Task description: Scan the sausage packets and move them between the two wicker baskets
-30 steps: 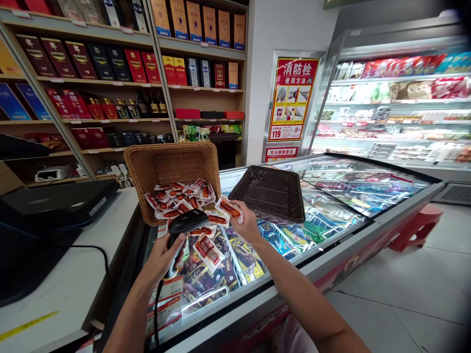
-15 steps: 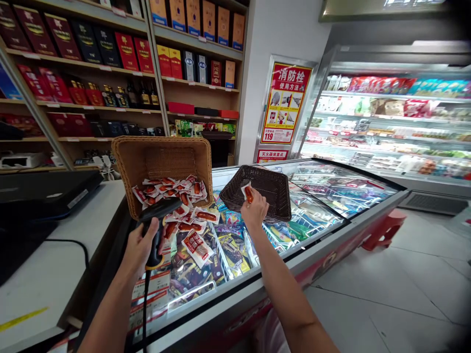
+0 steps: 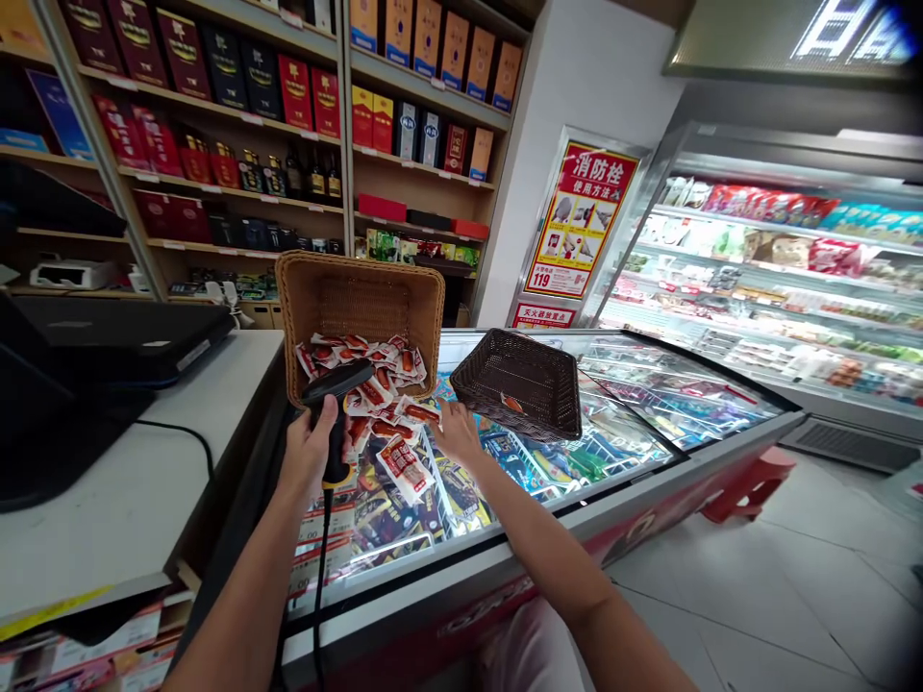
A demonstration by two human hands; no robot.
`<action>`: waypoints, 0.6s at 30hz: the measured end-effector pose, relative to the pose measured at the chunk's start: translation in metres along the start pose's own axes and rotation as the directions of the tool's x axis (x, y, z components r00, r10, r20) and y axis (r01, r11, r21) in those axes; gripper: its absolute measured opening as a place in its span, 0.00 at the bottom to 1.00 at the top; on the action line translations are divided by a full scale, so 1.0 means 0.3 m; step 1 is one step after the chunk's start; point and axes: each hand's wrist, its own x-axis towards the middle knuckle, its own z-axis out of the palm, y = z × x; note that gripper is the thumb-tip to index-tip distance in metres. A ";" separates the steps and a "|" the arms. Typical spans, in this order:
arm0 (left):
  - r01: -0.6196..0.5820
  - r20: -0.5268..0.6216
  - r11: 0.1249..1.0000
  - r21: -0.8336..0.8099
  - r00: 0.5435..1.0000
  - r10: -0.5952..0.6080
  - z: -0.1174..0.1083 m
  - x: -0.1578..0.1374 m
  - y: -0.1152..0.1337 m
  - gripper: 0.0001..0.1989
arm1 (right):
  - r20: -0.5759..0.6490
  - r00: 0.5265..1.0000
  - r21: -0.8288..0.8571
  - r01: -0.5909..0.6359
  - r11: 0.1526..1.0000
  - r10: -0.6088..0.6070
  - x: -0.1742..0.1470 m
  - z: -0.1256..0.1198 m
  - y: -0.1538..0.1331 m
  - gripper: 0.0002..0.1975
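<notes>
My left hand is wrapped round the handle of a black barcode scanner, whose head points over a pile of packed sausages. My right hand is over the glass, fingers apart, its fingertips at the right end of a packed sausage; whether they touch it I cannot tell. A tilted tan wicker basket holds many sausage packets, some spilling onto the freezer lid. One packet with red and white print lies nearest me. Inside the dark brown basket is a single sausage packet.
Both baskets stand on the glass top of a chest freezer. A white counter with black equipment adjoins it at left. The scanner's cable hangs down. Shelves of boxed bottles stand behind; a red stool is on the floor at right.
My right hand has let go of a sausage packet in the dark basket and moved left to the loose packets. My left hand keeps the scanner. The view has shifted left.
</notes>
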 end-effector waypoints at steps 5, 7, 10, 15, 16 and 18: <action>0.096 0.059 0.995 -0.008 0.994 -0.095 0.001 0.002 -0.007 0.33 | -0.011 0.999 0.158 -0.044 0.986 0.047 0.014 0.024 0.027 0.14; 0.092 0.076 0.996 0.010 0.993 -0.092 0.002 0.000 -0.008 0.32 | -0.069 0.995 0.269 -0.047 0.962 0.068 0.019 0.024 0.026 0.10; 0.073 0.091 0.996 0.047 0.993 -0.078 0.002 -0.005 -0.010 0.32 | -0.247 0.966 0.419 0.034 0.908 0.078 0.019 0.009 0.018 0.07; 0.021 0.156 0.992 0.127 0.987 -0.041 0.003 -0.020 -0.009 0.29 | -0.582 0.803 0.455 0.194 0.869 0.126 0.002 -0.053 0.013 0.09; 0.020 0.174 0.990 0.142 0.984 -0.045 0.004 -0.025 -0.010 0.28 | -0.633 0.763 0.434 0.210 0.876 0.131 -0.001 -0.067 0.012 0.09; 0.036 0.202 0.985 0.169 0.977 -0.071 0.010 -0.034 -0.015 0.28 | -0.719 0.684 0.379 0.240 0.894 0.121 -0.007 -0.092 0.010 0.09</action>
